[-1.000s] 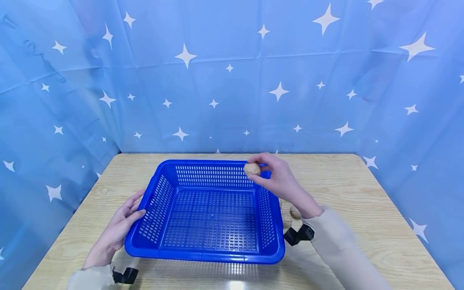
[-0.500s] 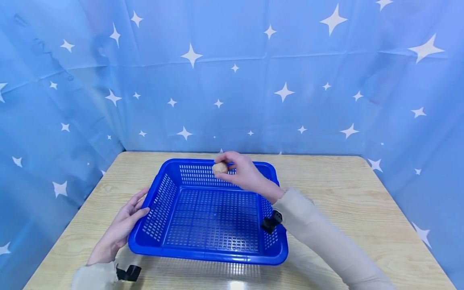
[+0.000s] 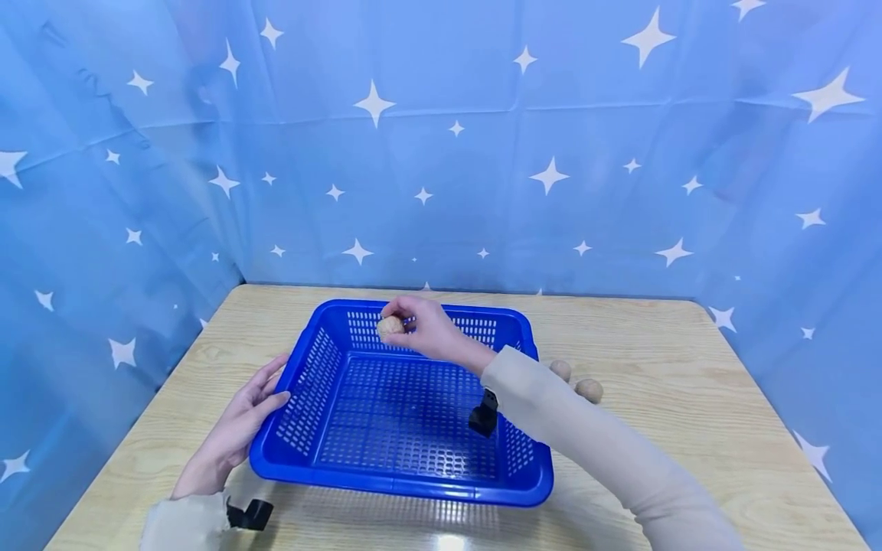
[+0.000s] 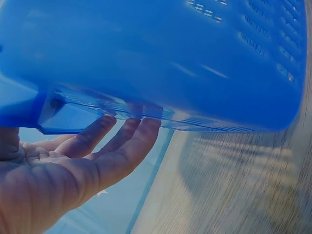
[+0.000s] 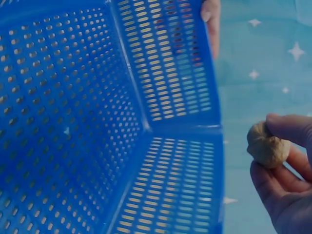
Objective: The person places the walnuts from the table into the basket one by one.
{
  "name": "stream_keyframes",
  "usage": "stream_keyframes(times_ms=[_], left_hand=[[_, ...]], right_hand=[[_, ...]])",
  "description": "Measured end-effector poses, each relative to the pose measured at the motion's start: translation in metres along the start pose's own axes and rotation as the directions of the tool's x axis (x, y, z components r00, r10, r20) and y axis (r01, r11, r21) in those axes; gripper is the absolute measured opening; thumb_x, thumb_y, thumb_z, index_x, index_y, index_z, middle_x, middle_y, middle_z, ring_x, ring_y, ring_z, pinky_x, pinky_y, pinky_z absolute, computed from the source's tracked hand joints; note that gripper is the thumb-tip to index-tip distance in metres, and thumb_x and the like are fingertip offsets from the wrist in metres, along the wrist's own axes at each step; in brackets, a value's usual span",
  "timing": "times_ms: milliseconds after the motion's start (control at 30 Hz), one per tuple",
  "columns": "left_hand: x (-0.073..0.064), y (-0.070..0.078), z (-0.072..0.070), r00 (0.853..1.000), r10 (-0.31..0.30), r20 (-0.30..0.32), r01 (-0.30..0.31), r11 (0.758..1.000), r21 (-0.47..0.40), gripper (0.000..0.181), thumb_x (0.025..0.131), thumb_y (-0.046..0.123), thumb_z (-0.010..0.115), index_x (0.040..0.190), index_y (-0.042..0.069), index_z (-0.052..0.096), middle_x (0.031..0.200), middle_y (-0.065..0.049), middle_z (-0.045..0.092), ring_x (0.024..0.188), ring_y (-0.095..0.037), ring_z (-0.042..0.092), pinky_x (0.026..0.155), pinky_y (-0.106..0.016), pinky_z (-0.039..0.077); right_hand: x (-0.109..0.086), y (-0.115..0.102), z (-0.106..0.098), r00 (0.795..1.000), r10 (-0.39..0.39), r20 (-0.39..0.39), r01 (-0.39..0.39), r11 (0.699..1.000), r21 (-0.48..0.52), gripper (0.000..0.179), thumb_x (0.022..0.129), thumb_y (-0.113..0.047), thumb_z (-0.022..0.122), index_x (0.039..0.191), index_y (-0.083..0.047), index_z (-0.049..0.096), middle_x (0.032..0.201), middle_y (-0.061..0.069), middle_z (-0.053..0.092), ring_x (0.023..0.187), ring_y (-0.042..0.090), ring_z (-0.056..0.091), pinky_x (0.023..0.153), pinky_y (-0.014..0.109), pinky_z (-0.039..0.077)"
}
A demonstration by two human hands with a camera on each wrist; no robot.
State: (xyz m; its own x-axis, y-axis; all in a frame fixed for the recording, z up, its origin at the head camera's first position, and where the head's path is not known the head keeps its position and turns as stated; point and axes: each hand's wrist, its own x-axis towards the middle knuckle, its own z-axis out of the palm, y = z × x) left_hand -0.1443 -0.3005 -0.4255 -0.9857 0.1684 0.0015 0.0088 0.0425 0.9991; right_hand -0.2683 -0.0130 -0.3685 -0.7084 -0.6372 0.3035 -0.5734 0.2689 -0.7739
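Note:
A blue plastic basket [image 3: 406, 485] with slotted walls stands in the middle of the table, and I see only its bare bottom inside. At its left side my left hand [image 3: 237, 417] grips the rim, thumb over the edge; in the left wrist view the fingers [image 4: 129, 146] lie against the outer wall [image 4: 146, 58]. My right hand [image 3: 436, 330] pinches a tan, round walnut [image 3: 390, 327] above the basket's far part. The right wrist view shows this walnut [image 5: 268, 145] between thumb and fingers, apart from the basket.
Two more walnuts lie on the table right of the basket: one nearer [image 3: 589, 390], one farther and partly hidden by my right sleeve [image 3: 561, 370]. A blue curtain with white stars [image 3: 468, 191] surrounds the wooden table [image 3: 689, 367] at the back and sides.
My right hand has carried the walnut leftward from the basket's far right corner, across its back part. The left hand keeps its grip on the rim.

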Motion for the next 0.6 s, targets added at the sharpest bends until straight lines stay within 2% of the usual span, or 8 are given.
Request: stream_keyframes(times_ms=[133,300,600], left_hand=[[0.001,0.0,-0.001,1.0,0.007,0.012,-0.007,1.0,-0.019,0.064,0.099,0.009,0.044,0.148,0.0,0.004,0.122,0.017,0.053,0.103,-0.01,0.06,0.078,-0.032,0.052],[0.001,-0.001,-0.002,1.0,0.016,0.026,-0.015,0.999,-0.039,0.064,0.099,0.008,0.044,0.148,-0.001,0.003,0.122,0.015,0.053,0.103,-0.011,0.061,0.078,-0.032,0.052],[0.001,-0.001,0.0,1.0,0.009,0.007,-0.009,1.0,-0.029,0.063,0.098,0.008,0.044,0.148,-0.002,0.005,0.121,0.016,0.054,0.102,-0.01,0.06,0.078,-0.031,0.052]], right_hand=[[0.007,0.005,0.009,0.999,0.043,0.01,-0.044,0.999,0.005,0.028,0.082,-0.003,0.071,0.107,0.0,0.06,0.106,0.011,0.061,0.093,0.021,0.059,0.072,0.02,0.051],[0.014,0.013,0.025,0.993,0.108,0.044,-0.106,0.993,-0.044,0.026,0.082,-0.004,0.07,0.106,-0.002,0.061,0.104,0.009,0.061,0.09,0.018,0.058,0.07,0.02,0.049],[0.021,0.037,0.055,0.983,0.12,0.136,-0.105,0.987,-0.118,0.022,0.082,-0.003,0.07,0.101,0.001,0.061,0.1,0.011,0.063,0.087,0.018,0.058,0.069,0.02,0.046]])
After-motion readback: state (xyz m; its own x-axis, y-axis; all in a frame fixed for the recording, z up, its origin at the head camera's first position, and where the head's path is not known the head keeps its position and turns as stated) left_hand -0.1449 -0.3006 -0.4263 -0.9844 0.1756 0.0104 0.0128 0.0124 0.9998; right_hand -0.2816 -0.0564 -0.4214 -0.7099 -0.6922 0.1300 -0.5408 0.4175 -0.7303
